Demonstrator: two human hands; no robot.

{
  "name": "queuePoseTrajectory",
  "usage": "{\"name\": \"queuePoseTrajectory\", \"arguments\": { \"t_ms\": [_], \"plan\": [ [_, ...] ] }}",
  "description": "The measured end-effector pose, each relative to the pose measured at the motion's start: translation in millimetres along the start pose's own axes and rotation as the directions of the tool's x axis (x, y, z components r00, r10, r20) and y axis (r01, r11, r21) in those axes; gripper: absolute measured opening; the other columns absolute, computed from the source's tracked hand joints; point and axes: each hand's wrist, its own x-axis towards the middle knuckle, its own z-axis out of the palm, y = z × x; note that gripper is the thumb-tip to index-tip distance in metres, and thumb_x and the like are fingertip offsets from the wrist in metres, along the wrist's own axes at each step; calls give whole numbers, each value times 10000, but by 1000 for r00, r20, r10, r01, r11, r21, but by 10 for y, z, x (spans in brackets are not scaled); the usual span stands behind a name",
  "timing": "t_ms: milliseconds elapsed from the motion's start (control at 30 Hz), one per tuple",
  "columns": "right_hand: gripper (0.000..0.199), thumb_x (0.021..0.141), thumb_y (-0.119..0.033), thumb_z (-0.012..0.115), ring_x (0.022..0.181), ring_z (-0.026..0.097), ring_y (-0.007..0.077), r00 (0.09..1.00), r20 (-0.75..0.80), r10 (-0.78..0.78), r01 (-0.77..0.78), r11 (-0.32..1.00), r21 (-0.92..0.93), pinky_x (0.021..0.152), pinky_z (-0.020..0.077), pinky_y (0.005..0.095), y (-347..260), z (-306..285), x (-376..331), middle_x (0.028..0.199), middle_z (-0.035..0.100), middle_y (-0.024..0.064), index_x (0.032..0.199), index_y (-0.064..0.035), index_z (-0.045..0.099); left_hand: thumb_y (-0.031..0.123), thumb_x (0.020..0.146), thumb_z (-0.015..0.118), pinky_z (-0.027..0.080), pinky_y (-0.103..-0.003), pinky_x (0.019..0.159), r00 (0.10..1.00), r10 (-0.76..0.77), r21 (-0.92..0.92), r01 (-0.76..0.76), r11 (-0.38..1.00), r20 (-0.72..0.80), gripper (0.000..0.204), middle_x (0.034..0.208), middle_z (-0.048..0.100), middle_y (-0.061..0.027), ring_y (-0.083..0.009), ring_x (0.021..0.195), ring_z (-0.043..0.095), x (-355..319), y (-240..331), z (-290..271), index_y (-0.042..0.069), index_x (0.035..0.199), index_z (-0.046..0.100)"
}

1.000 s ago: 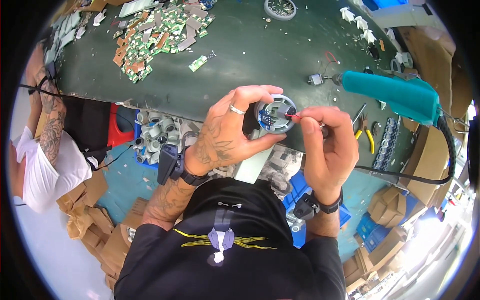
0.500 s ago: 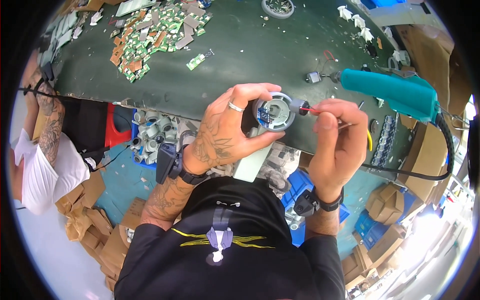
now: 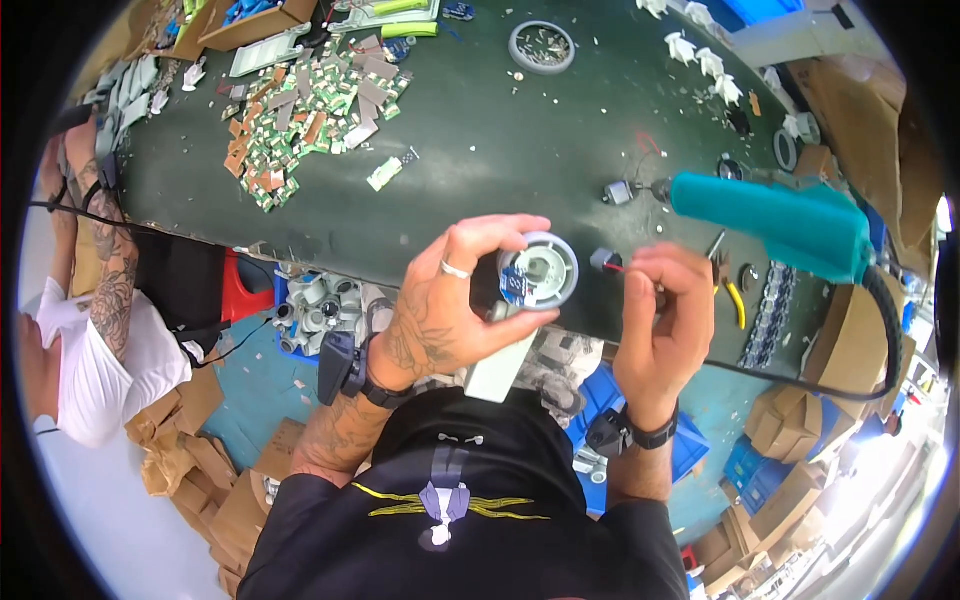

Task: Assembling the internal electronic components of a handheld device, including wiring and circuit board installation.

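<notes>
My left hand [image 3: 425, 310] is wrapped round a grey round-headed housing [image 3: 571, 275], thumb and index finger gripping its rim. The open face of the head is turned up, with a small blue circuit board [image 3: 514, 286] at its left inside. A pale handle [image 3: 500, 368] runs from the head down toward my shirt. To the right, my right hand [image 3: 668, 310] has its fingers pinched, slightly blurred, on the red wire of a small motor [image 3: 604, 260]. That motor hangs just right of the housing, apart from its rim.
A teal power tool [image 3: 770, 210] lies at the right, near pliers [image 3: 735, 295] and another small motor [image 3: 618, 192]. Circuit boards [image 3: 300, 130] are heaped at the far left. A round dish [image 3: 514, 45] holds small parts. At the left, a person [image 3: 110, 370] sits beside a bin of grey housings [image 3: 318, 310].
The small motor has moved from against the housing's rim to a little way off it. My view has shifted, so the bench and both hands appear lower.
</notes>
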Motion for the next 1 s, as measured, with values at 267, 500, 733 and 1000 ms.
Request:
{"name": "queuePoseTrajectory", "arguments": {
  "t_ms": [267,500,733,1000],
  "plan": [
    [87,1042,6,644,1015,625,236,994,62,93,-95,995,43,890,508,340,196,34,-203,1149,674,190,1127,25,646,101,742,1037,616,-442,1039,1000,7,-66,-8,998,-22,835,1370,734,-268,-369,1263,742,32,-17,-21,82,1363,479],
    [165,948,-22,803,920,699,284,994,77,82,-82,997,-5,789,557,361,251,90,-242,1094,728,177,1077,-27,699,182,731,1036,609,-456,969,998,35,-46,-38,998,-50,793,1364,767,-181,-381,1223,755,85,-27,-15,91,1330,525],
    [264,875,-32,884,926,716,289,991,125,56,-47,996,-78,800,584,379,247,84,-240,1094,748,147,1077,-68,717,191,735,1039,606,-454,935,999,23,-47,-24,999,-22,790,1354,772,-180,-381,1214,759,98,-22,-25,93,1327,524],
    [434,793,-63,978,1001,709,251,993,70,99,-93,993,-79,685,581,320,238,188,-203,1240,696,131,1156,-78,742,169,718,1047,609,-456,952,999,33,-52,-34,998,-31,802,1346,772,-190,-389,1194,767,103,-40,-12,90,1323,526]
  ]
}}
